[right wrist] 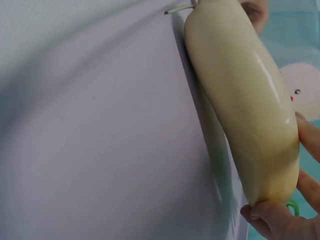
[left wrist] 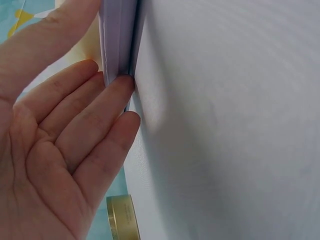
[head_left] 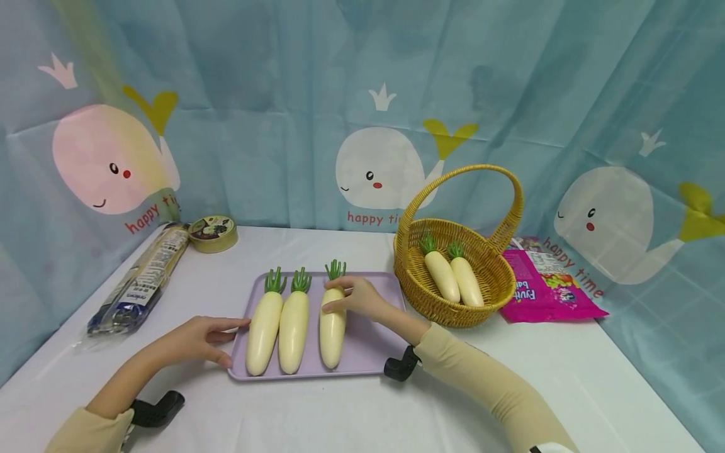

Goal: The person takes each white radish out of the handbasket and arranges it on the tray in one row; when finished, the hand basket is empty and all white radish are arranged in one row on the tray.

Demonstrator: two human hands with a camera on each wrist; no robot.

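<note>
Three white radishes with green tops are at the purple tray [head_left: 368,352] in the head view. My right hand [head_left: 358,299] grips the rightmost radish [head_left: 332,336] near its leafy end; the right wrist view shows thumb and fingers around that end of the radish [right wrist: 245,95]. To its left, the middle radish [head_left: 294,333] and the left radish [head_left: 264,333] lie side by side on the tray. My left hand [head_left: 195,343] is at the tray's left edge, its fingers extended and touching the rim in the left wrist view.
A wicker basket [head_left: 408,290] with a tall handle stands right of the tray, holding two more radishes [head_left: 442,277]. Behind it lies a pink snack bag [head_left: 532,292]. At the back left are a round tin [head_left: 213,234] and a long plastic-wrapped package [head_left: 144,277]. A whale-print curtain [head_left: 272,157] hangs behind.
</note>
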